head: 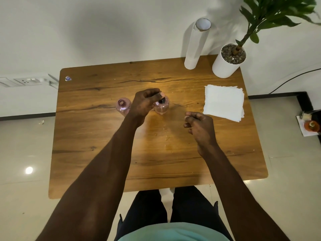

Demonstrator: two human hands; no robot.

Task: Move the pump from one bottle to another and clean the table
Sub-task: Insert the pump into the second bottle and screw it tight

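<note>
Two pink see-through bottles stand near the middle of the wooden table point(97, 153). The left bottle point(123, 105) has an open neck with nothing on it. My left hand point(145, 103) hovers over the right bottle point(162, 106), and its fingertips pinch the dark pump point(162, 100) that sits at that bottle's mouth. To the right of the bottles, my right hand point(198, 123) hangs just above the table with loosely curled fingers and holds nothing. A faint wet smear point(166, 136) glistens on the wood in front of the bottles.
A stack of white paper napkins point(224, 102) lies at the right. A tall white paper roll point(195, 44) and a potted plant in a white pot point(227, 61) stand at the back right corner. A small sticker point(68, 78) marks the back left corner.
</note>
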